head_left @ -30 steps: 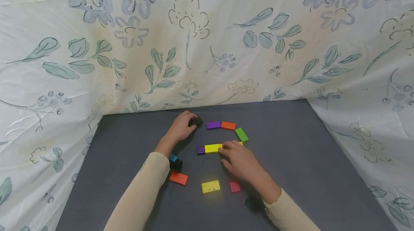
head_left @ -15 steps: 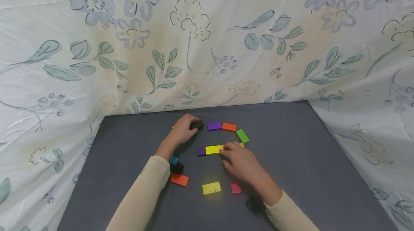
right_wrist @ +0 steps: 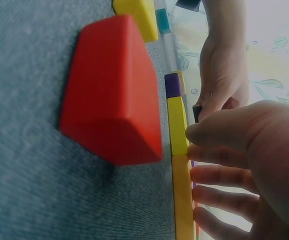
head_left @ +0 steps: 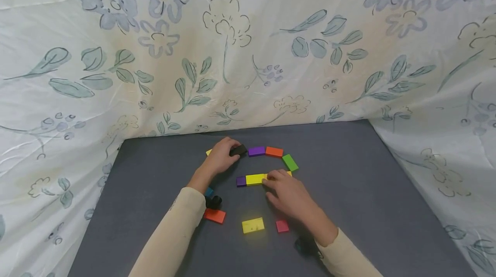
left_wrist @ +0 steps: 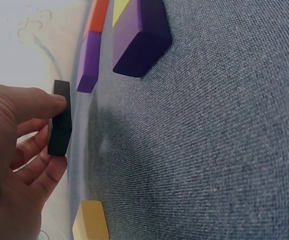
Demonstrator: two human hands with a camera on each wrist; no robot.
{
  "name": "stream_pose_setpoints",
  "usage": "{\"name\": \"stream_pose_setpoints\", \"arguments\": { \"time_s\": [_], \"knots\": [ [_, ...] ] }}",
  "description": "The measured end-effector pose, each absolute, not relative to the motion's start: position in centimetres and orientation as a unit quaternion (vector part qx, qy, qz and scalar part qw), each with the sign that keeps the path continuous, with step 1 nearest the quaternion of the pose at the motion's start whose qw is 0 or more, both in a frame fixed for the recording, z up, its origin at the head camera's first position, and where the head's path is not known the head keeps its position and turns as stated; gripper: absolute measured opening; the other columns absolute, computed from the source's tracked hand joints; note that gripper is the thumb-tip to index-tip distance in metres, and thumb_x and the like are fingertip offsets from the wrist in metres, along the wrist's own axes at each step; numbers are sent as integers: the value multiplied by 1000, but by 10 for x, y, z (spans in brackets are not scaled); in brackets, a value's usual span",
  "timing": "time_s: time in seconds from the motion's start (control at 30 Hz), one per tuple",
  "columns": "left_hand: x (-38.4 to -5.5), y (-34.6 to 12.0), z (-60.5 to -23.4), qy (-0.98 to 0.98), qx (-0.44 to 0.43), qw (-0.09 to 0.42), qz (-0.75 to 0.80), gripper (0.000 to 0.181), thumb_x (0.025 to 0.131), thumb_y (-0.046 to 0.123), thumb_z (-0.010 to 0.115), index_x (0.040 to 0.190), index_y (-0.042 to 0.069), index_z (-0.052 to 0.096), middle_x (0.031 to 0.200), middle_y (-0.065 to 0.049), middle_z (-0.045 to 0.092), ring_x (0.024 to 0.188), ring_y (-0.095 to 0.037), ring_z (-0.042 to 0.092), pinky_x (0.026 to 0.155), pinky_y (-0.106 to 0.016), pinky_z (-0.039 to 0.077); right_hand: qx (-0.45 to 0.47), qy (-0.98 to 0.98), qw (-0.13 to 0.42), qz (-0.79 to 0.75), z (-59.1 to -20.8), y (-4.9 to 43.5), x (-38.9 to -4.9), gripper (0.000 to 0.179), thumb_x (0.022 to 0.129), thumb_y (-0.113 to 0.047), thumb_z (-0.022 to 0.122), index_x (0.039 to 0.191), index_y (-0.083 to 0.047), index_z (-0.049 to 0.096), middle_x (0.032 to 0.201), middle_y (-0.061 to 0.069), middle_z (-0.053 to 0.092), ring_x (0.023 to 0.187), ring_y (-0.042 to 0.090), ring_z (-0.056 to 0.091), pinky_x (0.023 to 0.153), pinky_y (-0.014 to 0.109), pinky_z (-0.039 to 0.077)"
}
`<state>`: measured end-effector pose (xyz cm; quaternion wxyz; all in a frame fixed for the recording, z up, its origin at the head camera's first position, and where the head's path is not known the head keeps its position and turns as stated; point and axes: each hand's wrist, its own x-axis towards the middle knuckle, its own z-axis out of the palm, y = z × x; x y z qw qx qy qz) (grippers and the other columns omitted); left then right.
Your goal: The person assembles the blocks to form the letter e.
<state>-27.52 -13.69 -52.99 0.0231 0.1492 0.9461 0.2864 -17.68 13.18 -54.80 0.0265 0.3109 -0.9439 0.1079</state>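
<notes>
In the head view my left hand [head_left: 220, 156] pinches a black block [head_left: 238, 150] between thumb and fingers, just left of a purple block [head_left: 256, 151]. An orange-red block [head_left: 274, 152] and a slanted green block [head_left: 290, 163] continue that line to the right. Nearer me, a straight row has a dark purple block [head_left: 241, 181], a yellow block [head_left: 254, 179] and an orange-yellow block [right_wrist: 183, 200]. My right hand [head_left: 289, 193] lies over this row's right part, fingers loosely extended, fingertips right at the blocks.
Closer to me lie a yellow block [head_left: 253, 225], a small red block [head_left: 282, 225] and another orange-red block [head_left: 215, 216]. Beside the left sleeve a blue block [head_left: 209, 191] shows partly. Floral cloth [head_left: 248, 74] hangs behind the dark table [head_left: 368, 208].
My left hand has brought the black block slightly to the right, closer to the purple block. A yellow block now shows behind that hand. My right hand has stayed in place.
</notes>
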Motion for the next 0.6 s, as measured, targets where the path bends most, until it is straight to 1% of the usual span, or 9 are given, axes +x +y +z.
{"name": "stream_pose_setpoints", "arguments": {
  "time_s": [0.3,0.6],
  "knots": [
    [-277,-136,-537,950,138,41,277,39,101,14,79,137,2,70,129,-14,65,118,-29,64,108,-47,51,310,-944,19,110,-548,130,-178,42,97,-30,84,136,-16,78,133,1,65,122,21,58,92,43,60],
    [-280,-136,-539,949,144,46,277,37,101,14,79,136,2,71,129,-14,65,118,-30,64,107,-48,51,310,-944,25,110,-547,130,-180,42,97,-30,84,136,-16,78,133,2,66,122,21,58,91,43,60]
  ]
}}
